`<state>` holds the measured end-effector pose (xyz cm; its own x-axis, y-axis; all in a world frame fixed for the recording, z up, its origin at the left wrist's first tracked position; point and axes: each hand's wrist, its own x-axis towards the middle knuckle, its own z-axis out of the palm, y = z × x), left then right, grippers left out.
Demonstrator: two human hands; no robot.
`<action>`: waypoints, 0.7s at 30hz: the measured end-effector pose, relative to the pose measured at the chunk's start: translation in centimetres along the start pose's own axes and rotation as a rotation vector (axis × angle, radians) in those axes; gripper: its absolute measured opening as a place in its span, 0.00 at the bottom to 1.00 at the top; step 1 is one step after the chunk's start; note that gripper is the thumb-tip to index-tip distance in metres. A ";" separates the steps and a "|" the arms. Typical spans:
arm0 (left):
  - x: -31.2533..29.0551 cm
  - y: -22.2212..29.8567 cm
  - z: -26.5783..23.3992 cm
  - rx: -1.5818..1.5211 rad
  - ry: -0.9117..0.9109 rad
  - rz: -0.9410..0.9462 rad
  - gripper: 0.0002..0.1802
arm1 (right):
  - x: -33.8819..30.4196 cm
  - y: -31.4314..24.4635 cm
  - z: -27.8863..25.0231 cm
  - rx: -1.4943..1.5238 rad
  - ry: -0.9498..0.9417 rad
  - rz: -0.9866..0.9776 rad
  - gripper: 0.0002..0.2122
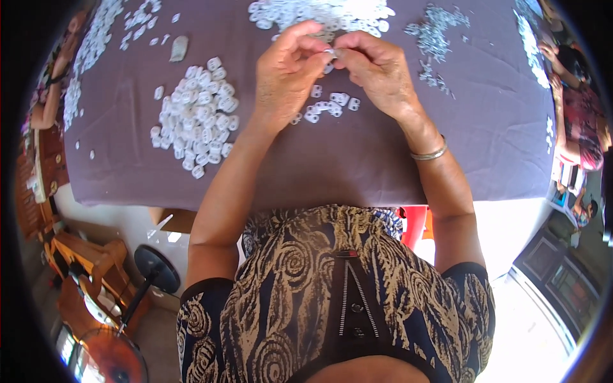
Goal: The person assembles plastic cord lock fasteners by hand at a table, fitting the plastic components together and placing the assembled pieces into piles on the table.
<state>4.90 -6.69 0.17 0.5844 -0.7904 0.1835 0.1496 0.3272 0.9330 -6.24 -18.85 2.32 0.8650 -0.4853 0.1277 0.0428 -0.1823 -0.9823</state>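
Note:
My left hand (284,80) and my right hand (381,71) meet over the table with thumbs and forefingers pinched together. Between the fingertips is a small white plastic piece (329,52); the left fingers grip it. Whatever the right fingertips pinch against it is too small and covered to make out. Just below the hands lie several loose white pieces (332,107) with openings in them. Beyond the fingers spreads a large heap of similar white pieces (364,14). A pile of white plastic pieces (199,112) sits left of my left forearm.
Small silvery metal parts (440,30) are scattered at the far right of the purple-brown tablecloth (357,172). A little clear bag (179,48) lies left of centre. More white pieces line both table sides, where other people's arms (54,83) show. A fan (112,354) stands lower left.

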 end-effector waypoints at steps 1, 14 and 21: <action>0.0 0.0 -0.2 0.013 0.006 0.011 0.21 | 0.1 -0.1 0.2 0.015 -0.010 0.012 0.06; -0.3 0.0 -1.1 0.160 -0.024 0.011 0.19 | 0.0 -1.4 -3.6 -0.360 0.014 -0.111 0.04; -0.1 -0.1 -0.6 0.164 -0.085 0.056 0.19 | -4.1 -1.0 -15.6 -0.850 0.185 0.027 0.05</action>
<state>5.27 -6.35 -0.09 0.5175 -0.8168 0.2552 -0.0171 0.2884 0.9574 -17.62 -30.00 4.92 0.7621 -0.6162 0.1986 -0.4278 -0.7096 -0.5599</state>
